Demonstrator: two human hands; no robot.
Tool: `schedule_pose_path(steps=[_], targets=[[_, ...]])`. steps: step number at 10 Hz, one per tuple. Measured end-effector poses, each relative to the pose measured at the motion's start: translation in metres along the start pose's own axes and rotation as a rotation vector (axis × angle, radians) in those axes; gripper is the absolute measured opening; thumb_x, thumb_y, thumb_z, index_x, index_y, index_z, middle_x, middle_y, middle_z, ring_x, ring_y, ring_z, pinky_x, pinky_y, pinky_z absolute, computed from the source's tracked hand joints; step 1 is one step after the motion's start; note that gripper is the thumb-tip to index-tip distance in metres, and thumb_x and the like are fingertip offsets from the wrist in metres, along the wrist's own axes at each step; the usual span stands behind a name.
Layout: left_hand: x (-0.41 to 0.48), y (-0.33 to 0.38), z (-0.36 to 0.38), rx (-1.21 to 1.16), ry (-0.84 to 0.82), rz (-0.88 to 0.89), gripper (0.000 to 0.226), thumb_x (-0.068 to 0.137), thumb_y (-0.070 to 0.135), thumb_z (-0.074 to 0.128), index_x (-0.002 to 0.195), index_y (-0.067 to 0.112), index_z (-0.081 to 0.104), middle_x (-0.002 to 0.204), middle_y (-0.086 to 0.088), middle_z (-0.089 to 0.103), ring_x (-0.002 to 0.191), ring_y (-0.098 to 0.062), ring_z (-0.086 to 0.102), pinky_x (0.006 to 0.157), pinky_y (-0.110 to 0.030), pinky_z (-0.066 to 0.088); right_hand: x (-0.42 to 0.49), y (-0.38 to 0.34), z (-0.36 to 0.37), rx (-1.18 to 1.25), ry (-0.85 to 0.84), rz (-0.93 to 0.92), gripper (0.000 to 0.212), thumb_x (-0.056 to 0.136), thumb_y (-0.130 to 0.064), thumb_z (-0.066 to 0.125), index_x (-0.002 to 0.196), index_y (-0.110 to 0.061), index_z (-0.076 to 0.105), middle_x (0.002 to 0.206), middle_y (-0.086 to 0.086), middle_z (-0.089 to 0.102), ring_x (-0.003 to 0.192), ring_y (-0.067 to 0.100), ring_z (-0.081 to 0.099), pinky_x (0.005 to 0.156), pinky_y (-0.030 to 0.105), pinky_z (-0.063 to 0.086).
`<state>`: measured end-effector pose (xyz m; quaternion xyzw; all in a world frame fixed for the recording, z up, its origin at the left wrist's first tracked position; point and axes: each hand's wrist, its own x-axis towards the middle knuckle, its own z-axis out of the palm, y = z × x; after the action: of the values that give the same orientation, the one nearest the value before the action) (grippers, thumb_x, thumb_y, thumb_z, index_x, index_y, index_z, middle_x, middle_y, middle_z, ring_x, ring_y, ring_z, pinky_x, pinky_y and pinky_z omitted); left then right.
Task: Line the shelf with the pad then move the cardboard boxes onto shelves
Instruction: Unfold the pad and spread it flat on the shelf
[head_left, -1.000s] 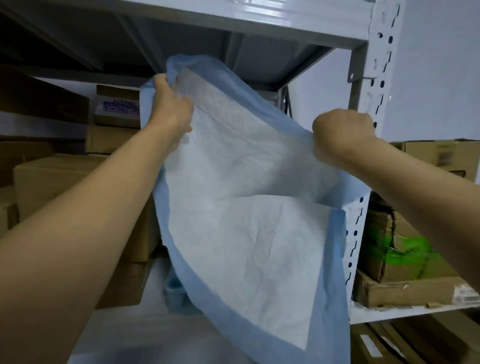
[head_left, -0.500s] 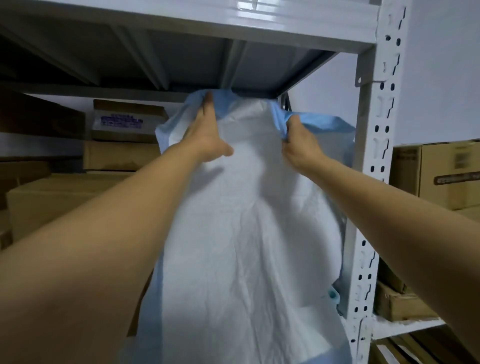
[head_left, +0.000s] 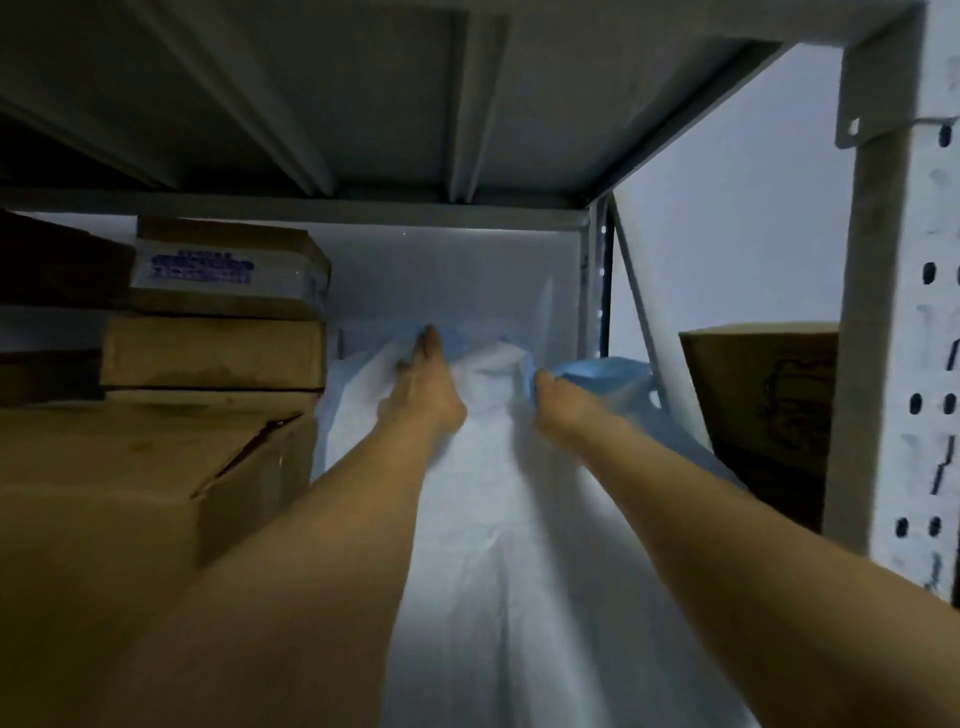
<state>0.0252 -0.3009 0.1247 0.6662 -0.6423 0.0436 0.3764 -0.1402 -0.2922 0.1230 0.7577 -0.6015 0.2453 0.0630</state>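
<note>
The pad (head_left: 493, 519) is spread lengthwise into the bay of the metal rack, running from the near edge towards the back wall (head_left: 452, 275). The shelf beneath it is covered from sight. Its middle is a white, soft, quilted sheet, creased in long folds, and it is bordered by a thin, smooth blue film. At the far end the material is bunched and raised between the two hands.

The left hand (head_left: 421, 384) is laid flat on the pad with its fingers stretched straight forward, the fingertips (head_left: 429, 335) pressed on the blue border near the back wall. The right hand (head_left: 550, 395) is clenched round the blue border, which is gathered in a rumpled fold just beyond the knuckles. Both bare forearms are extended along the pad.

Just beside the pad on the left, brown cardboard boxes are stacked: a large box (head_left: 130, 493) with a loose, slightly lifted flap, a flat box (head_left: 213, 353) on top of it, and above that a labelled box (head_left: 228, 265) with a white label printed in blue; the print is too blurred to be read.

Overhead, the grey underside of the upper shelf (head_left: 415, 104) is stiffened by long folded ribs. On the right a white perforated upright (head_left: 904, 364) is seen, with a thin diagonal brace (head_left: 639, 322) behind it and a printed carton (head_left: 758, 395) in the neighbouring bay.
</note>
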Motion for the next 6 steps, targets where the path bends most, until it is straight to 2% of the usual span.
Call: schedule_pose_path(steps=[1,2,3,4,5,6], targets=[[0.006,-0.014,0.028,0.011,-0.033,-0.055,0.099,0.084,0.012,0.063,0.152,0.015,-0.008,0.162,-0.003,0.002,0.146,-0.031,0.015,0.115,-0.046,0.025,0.017,0.009,0.026,0.019,-0.008,0.030,0.031,0.096,-0.010,0.036,0.126,-0.005,0.043,0.121,0.021,0.056,0.110,0.036,0.056,0.089,0.040,0.044],[0.014,-0.031,0.048,0.022,-0.082,-0.104,0.095,0.084,0.013,0.062,0.152,0.019,-0.004,0.161,-0.001,0.008,0.145,-0.029,0.021,0.112,-0.050,0.029,0.032,0.016,0.047,0.036,-0.048,0.054,0.032,0.095,-0.009,0.039,0.127,-0.005,0.043,0.122,0.021,0.055,0.111,0.036,0.055,0.089,0.040,0.044],[0.021,-0.049,0.068,0.091,-0.198,-0.219,0.092,0.084,0.017,0.057,0.151,0.031,-0.005,0.161,-0.001,0.006,0.145,-0.030,0.019,0.111,-0.056,0.027,0.041,0.021,0.071,0.072,-0.167,0.055,0.041,0.094,-0.010,0.044,0.135,-0.008,0.039,0.128,0.021,0.053,0.116,0.037,0.053,0.094,0.040,0.043],[0.015,-0.077,0.091,0.144,-0.332,-0.338,0.088,0.086,0.020,0.047,0.147,0.044,-0.012,0.161,-0.007,-0.009,0.144,-0.037,0.018,0.111,-0.057,0.026,0.045,0.030,0.099,0.118,-0.345,0.062,0.064,0.091,-0.015,0.053,0.148,-0.020,0.023,0.139,0.019,0.046,0.125,0.036,0.048,0.101,0.040,0.039],[0.014,-0.088,0.103,0.168,-0.339,-0.333,0.079,0.091,0.024,0.048,0.148,0.046,-0.002,0.160,-0.009,-0.014,0.145,-0.037,0.012,0.111,-0.054,0.027,0.048,0.036,0.114,0.175,-0.333,0.103,0.078,0.091,-0.018,0.055,0.152,-0.021,0.007,0.144,0.021,0.038,0.125,0.037,0.046,0.089,0.036,0.045],[0.011,-0.101,0.117,0.272,-0.446,-0.362,0.071,0.091,0.046,0.045,0.151,0.035,0.008,0.161,-0.010,-0.009,0.147,-0.036,0.007,0.114,-0.053,0.022,0.046,0.038,0.123,0.068,-0.527,0.051,0.062,0.093,-0.031,0.054,0.146,-0.012,0.030,0.144,0.009,0.041,0.129,0.027,0.044,0.090,0.026,0.040]])
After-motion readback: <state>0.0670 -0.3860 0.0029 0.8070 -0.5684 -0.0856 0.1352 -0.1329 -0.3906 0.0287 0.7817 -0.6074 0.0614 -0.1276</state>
